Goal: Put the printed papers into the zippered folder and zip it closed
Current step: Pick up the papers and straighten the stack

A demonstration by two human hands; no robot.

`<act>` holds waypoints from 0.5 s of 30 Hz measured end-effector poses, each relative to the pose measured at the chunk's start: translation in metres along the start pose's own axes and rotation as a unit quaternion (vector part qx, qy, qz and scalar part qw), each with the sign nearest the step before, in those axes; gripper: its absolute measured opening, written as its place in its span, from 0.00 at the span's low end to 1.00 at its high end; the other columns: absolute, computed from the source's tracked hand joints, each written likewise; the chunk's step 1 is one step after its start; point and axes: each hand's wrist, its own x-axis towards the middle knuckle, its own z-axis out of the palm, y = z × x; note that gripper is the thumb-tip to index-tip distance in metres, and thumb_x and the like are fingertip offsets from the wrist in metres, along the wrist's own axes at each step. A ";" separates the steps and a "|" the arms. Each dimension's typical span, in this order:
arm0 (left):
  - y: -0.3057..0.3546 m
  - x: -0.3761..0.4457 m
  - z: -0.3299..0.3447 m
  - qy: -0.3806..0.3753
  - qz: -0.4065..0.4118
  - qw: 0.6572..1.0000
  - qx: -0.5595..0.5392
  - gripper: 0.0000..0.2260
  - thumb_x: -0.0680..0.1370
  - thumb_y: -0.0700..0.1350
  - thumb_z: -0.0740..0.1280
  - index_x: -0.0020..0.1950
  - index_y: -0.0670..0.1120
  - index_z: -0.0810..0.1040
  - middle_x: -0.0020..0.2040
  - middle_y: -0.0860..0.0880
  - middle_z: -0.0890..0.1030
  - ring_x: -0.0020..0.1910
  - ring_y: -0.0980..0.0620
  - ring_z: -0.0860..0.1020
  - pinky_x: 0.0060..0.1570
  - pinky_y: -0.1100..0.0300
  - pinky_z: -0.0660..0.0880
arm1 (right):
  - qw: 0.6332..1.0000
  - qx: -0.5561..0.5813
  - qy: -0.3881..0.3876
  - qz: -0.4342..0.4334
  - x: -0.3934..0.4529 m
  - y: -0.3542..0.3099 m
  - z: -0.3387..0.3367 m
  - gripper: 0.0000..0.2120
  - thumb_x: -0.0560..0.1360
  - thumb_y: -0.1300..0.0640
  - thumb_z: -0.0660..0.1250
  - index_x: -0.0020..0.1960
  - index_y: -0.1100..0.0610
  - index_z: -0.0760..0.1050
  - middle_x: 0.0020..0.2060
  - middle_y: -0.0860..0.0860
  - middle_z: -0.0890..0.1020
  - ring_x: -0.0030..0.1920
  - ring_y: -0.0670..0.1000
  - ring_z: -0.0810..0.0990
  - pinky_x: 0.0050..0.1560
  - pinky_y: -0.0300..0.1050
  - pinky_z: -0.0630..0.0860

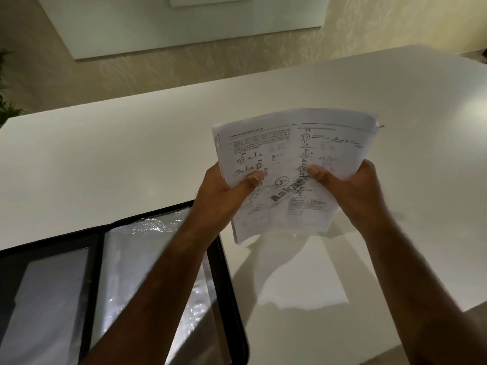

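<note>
A stack of printed papers [284, 148] with chemistry diagrams is held up above the white table, bowed slightly. My left hand [221, 191] grips its left edge, thumb on the printed face. My right hand [353, 188] grips its right edge, thumb likewise on top. The black zippered folder [226, 275] lies open at the lower left of the table, showing clear plastic sleeves [131, 248] inside. My left forearm crosses over the folder's right half. The papers are to the right of the folder and not touching it.
The white table [105, 159] stretches behind and to the right; its near right edge drops off at the lower right. A patterned floor and a white panel [184, 27] lie beyond. A plant [5, 101] shows at the far left.
</note>
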 end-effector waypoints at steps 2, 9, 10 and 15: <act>-0.002 0.000 -0.003 -0.012 -0.021 1.000 -0.003 0.18 0.76 0.53 0.76 0.65 0.55 0.80 0.58 0.55 0.86 0.56 0.53 0.85 0.50 0.55 0.84 | 1.000 0.020 -0.005 -0.002 -0.001 0.000 -0.001 0.21 0.63 0.35 0.83 0.52 0.40 0.86 0.51 0.45 0.90 0.49 0.49 0.90 0.43 0.45 0.87; -0.023 -0.003 0.000 -0.043 -0.093 0.995 0.009 0.15 0.80 0.47 0.73 0.67 0.51 0.81 0.58 0.52 0.86 0.57 0.51 0.85 0.57 0.46 0.83 | 0.998 0.018 -0.038 0.045 -0.007 0.028 0.003 0.21 0.66 0.40 0.83 0.57 0.44 0.86 0.53 0.47 0.90 0.51 0.52 0.90 0.46 0.49 0.87; -0.024 -0.003 0.001 -0.033 -0.097 0.995 0.009 0.15 0.80 0.47 0.73 0.66 0.51 0.81 0.58 0.53 0.87 0.57 0.51 0.85 0.57 0.45 0.83 | 0.998 0.014 -0.038 0.045 -0.008 0.030 0.004 0.21 0.66 0.39 0.83 0.57 0.43 0.86 0.53 0.47 0.90 0.51 0.52 0.90 0.46 0.48 0.87; -0.021 -0.003 0.005 0.005 -0.072 0.997 -0.018 0.13 0.78 0.47 0.75 0.62 0.52 0.83 0.56 0.53 0.87 0.53 0.52 0.86 0.53 0.50 0.84 | 0.999 0.018 -0.021 0.023 -0.006 0.018 0.003 0.19 0.68 0.39 0.82 0.56 0.44 0.87 0.51 0.46 0.90 0.49 0.51 0.91 0.44 0.44 0.87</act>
